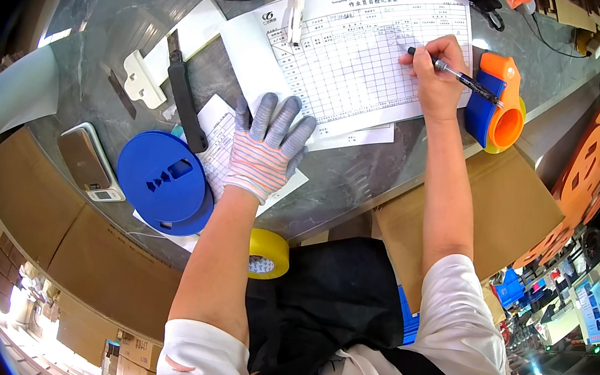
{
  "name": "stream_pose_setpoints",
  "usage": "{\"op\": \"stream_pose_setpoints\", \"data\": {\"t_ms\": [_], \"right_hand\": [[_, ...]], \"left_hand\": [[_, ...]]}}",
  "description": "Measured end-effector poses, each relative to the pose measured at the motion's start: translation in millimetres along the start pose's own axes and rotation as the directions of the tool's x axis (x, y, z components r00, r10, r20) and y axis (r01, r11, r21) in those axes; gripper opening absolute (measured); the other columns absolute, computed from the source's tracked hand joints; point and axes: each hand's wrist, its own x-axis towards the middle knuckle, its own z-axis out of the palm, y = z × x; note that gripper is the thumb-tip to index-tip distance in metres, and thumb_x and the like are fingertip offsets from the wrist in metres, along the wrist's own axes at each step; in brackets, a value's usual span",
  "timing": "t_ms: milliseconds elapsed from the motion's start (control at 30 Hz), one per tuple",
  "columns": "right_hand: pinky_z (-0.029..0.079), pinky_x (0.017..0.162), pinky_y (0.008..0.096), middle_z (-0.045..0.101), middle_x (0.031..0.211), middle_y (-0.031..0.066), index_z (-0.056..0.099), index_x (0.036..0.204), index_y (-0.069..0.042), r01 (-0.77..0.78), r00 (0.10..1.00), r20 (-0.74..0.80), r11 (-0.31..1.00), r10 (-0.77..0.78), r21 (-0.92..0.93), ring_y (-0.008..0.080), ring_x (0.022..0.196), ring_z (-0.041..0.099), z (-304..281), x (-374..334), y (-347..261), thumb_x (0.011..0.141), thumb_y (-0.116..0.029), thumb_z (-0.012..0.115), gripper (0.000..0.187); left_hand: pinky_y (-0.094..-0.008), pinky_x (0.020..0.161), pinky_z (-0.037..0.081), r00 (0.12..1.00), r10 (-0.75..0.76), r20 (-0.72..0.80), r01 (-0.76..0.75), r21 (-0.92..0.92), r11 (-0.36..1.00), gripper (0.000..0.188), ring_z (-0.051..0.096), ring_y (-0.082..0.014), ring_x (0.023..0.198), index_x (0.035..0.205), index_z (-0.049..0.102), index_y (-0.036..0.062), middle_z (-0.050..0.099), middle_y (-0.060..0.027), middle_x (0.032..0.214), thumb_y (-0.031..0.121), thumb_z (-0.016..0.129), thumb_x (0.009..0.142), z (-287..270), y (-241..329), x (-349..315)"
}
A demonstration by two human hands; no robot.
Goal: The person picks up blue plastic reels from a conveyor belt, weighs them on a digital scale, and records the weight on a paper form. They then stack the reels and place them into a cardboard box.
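Note:
A printed grid form [364, 60] lies on the grey marble-patterned table, with more sheets partly under it. My right hand [439, 77], bare, holds a black pen [469, 82] with its dark end over the right part of the grid. My left hand [269, 142], in a grey and orange striped glove, rests with fingers spread on the lower left edge of the papers. Beside it lie a smaller printed sheet [216, 126], a black-handled knife-like tool [187, 99] and a blue round disc [158, 196].
An orange and blue tape dispenser [502, 100] stands right of the form. A yellow tape roll [269, 255] is at the table's front edge. Left are a small digital scale [90, 162], a white scraper [144, 80] and a white cylinder [23, 90]. Cardboard [474, 205] lies by my right arm.

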Motion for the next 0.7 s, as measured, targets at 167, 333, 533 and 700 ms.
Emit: {"op": "stream_pose_setpoints", "data": {"t_ms": [167, 333, 533, 700], "right_hand": [[0.052, 0.056, 0.0246, 0.056, 0.066, 0.0044, 0.047, 0.078, -0.001, 0.008, 1.0, -0.019, 1.0, -0.007, 0.023, 0.0138, 0.062, 0.064, 0.7, -1.2, -1.5, 0.081, -0.002, 0.058, 0.011], [0.051, 0.055, 0.0242, 0.057, 0.066, 0.0044, 0.046, 0.079, -0.001, 0.022, 1.0, -0.014, 1.0, -0.022, 0.006, 0.0136, 0.062, 0.064, -0.5, -0.1, 1.9, 0.082, -0.002, 0.058, 0.011], [0.051, 0.053, 0.0234, 0.057, 0.066, 0.0048, 0.046, 0.079, -0.002, 0.004, 1.0, -0.019, 1.0, -0.004, 0.021, 0.0139, 0.062, 0.065, -1.2, -0.3, -1.4, 0.082, -0.002, 0.058, 0.011], [0.05, 0.051, 0.0229, 0.057, 0.065, 0.0051, 0.046, 0.079, -0.002, 0.008, 0.999, -0.044, 0.997, -0.004, 0.074, 0.0138, 0.061, 0.065, -0.2, -0.1, 1.1, 0.081, -0.002, 0.058, 0.012]], "left_hand": [[-0.0641, 0.106, 0.015, 1.0, 0.0, 0.001, 0.0, -0.007, 1.0, 0.059, 0.028, -0.0375, 0.13, 0.124, 0.049, 0.0275, 0.042, -0.0098, 0.134, 0.028, 0.07, 0.069, -1.5, 0.7, 1.4], [-0.0636, 0.106, 0.015, 1.0, -0.001, -0.009, 0.001, -0.012, 1.0, 0.059, 0.028, -0.0379, 0.13, 0.125, 0.049, 0.0275, 0.042, -0.0098, 0.134, 0.028, 0.069, 0.069, 0.5, 0.8, 1.0], [-0.063, 0.107, 0.014, 1.0, -0.01, 0.004, 0.01, -0.005, 1.0, 0.059, 0.028, -0.0383, 0.13, 0.124, 0.049, 0.0275, 0.043, -0.01, 0.133, 0.028, 0.069, 0.069, -1.7, 1.8, 1.6], [-0.0632, 0.106, 0.015, 1.0, -0.015, 0.013, 0.015, -0.003, 1.0, 0.059, 0.03, -0.0385, 0.129, 0.124, 0.049, 0.0274, 0.043, -0.0102, 0.132, 0.028, 0.07, 0.069, -3.0, 2.1, 2.2]]}}
